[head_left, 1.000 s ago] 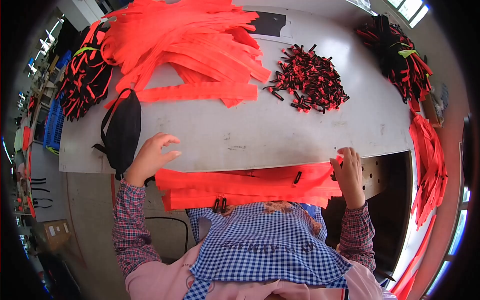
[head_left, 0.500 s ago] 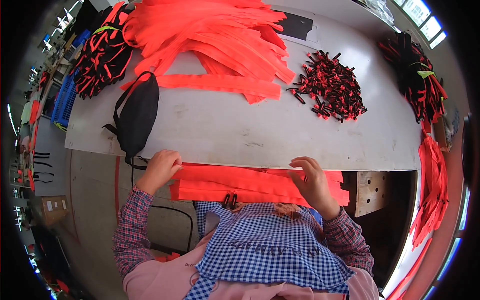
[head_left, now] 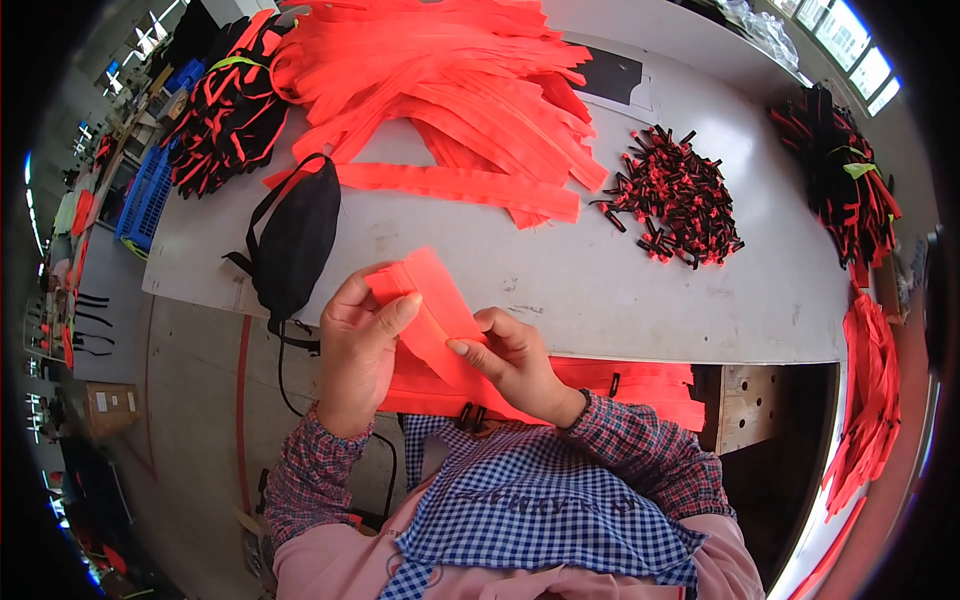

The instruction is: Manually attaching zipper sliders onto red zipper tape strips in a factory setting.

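My left hand [head_left: 357,340] and my right hand [head_left: 512,362] both grip one bright orange fabric strip [head_left: 432,310] at the table's near edge, its end folded up between my fingers. More orange strips [head_left: 640,385] lie across my lap below the table edge, with small black clips on them. A big heap of orange strips [head_left: 450,90] covers the far middle of the grey table [head_left: 620,290]. A pile of small black and red buckle pieces [head_left: 675,200] lies to the right of the heap.
A black pouch with straps [head_left: 295,240] lies at the table's left front. Bundles of black and orange straps sit at the far left [head_left: 225,110] and far right [head_left: 850,190]. A blue crate [head_left: 150,190] stands left of the table. Orange strips [head_left: 870,390] hang at the right.
My hands have come together from far apart. They have lifted one end of a strip off my lap and folded it up at the table edge. The view has tipped slightly.
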`<state>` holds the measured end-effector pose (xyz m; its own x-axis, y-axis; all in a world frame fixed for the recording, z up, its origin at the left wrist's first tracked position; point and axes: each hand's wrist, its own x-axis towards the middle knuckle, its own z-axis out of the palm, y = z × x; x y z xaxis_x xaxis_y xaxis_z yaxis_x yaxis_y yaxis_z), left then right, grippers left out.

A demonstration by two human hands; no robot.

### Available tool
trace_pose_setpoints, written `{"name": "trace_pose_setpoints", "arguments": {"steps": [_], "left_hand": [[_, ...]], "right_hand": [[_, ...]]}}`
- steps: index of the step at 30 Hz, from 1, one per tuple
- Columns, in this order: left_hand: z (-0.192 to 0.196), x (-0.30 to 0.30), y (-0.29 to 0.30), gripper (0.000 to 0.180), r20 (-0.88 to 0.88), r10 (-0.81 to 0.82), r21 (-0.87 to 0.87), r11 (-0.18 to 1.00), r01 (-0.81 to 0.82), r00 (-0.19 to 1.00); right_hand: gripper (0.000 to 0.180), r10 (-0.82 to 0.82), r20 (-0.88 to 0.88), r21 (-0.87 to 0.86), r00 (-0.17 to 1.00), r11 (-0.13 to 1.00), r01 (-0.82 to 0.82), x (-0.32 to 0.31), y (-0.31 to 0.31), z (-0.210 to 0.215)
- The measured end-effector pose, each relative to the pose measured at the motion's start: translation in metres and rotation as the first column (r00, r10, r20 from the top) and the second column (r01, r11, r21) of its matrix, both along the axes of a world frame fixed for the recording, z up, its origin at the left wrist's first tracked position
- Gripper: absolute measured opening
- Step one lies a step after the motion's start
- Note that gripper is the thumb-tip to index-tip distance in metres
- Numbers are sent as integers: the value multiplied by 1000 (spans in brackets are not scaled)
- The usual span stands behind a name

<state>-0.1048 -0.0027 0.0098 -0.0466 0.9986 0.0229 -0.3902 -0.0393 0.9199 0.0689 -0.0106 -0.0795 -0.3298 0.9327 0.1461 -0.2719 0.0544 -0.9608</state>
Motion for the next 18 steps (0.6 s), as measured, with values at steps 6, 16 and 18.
{"name": "trace_pose_setpoints", "arguments": {"steps": [6,16,18], "left_hand": [[-22,14,0,25,-460,-187,63,968,242,868],[-28,32,-1,28,-710,-87,204,924,322,699],[-28,35,-1,26,-761,-20,266,902,340,649]], "right_hand": [[22,-79,157,139,984,989,58,29,19,34],[14,-87,339,223,937,975,9,61,15,51],[13,-84,281,151,956,988,42,60,10,43]]}}
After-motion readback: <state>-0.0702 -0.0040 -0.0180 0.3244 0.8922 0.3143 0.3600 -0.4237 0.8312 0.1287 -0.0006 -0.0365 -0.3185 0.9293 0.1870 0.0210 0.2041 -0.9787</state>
